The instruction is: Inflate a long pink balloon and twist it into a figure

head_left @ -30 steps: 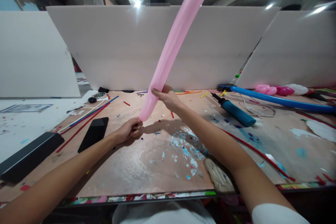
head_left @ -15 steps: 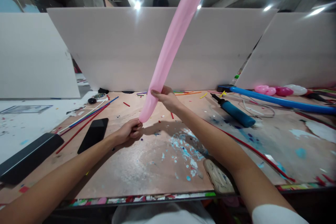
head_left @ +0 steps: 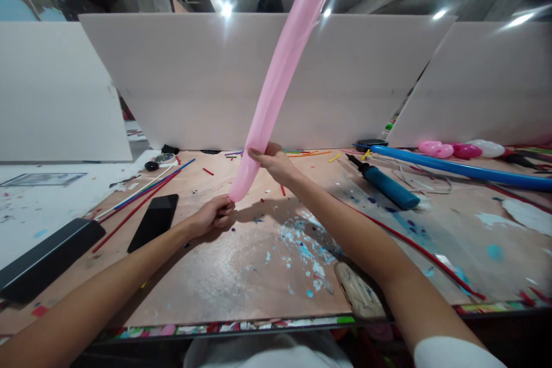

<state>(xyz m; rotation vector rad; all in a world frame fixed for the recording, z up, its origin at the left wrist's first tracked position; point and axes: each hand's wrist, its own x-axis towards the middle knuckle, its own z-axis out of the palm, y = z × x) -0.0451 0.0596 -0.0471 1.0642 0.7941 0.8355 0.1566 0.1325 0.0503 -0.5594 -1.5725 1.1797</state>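
A long inflated pink balloon [head_left: 282, 69] rises from my hands, leaning right and running out past the top edge. My left hand [head_left: 213, 214] pinches its lower end, the fingers closed around the tip. Just above, my right hand [head_left: 273, 162] grips the balloon's lower part from the right side, thumb in front; its other fingers are partly hidden behind the balloon. Both hands are over the paint-spotted table [head_left: 207, 287]. A blue hand pump [head_left: 390, 185] lies to the right of my right hand, and a black phone [head_left: 154, 222] lies left of my left hand.
White boards [head_left: 181, 80] stand along the table's back. A long blue balloon [head_left: 457, 168] lies at right, near pink and white balloons [head_left: 468, 150]. A dark elongated box [head_left: 52, 259] sits at left, and a patterned phone case [head_left: 359, 290] at the front edge.
The pink balloon's upper part has swung slightly left. The blue balloon at right has shifted slightly left. Both hands keep their hold in nearly the same place.
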